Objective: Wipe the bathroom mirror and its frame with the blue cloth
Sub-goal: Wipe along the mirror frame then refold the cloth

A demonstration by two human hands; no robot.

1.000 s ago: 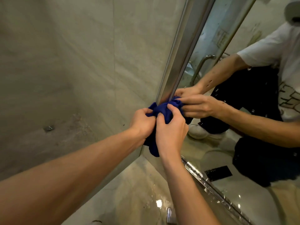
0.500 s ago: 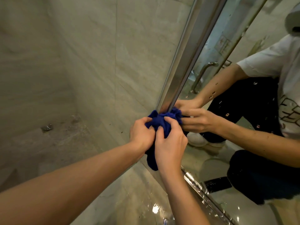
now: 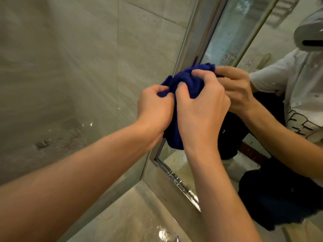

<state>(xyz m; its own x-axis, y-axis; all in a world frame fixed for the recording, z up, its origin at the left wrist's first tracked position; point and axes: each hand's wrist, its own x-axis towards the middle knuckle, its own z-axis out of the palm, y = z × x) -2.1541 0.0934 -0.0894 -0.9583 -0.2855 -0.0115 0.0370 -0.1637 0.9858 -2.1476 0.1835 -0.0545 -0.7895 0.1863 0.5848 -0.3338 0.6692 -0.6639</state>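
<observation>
Cloth [image 3: 187,84], bunched, sits against the mirror frame [image 3: 194,41], gripped by both hands: left hand [image 3: 154,105] pinches its left edge, right hand [image 3: 201,103] curls fingers [image 3: 201,74] over its top.

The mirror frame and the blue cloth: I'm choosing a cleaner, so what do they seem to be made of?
The silver mirror frame looks like polished or brushed metal, perhaps steel or aluminium: it is grey, smooth and reflects streaks of light. The bunched blue cloth looks like soft napped fabric, possibly microfibre: it is matte and crumples into folds under the left hand and right hand.
</observation>
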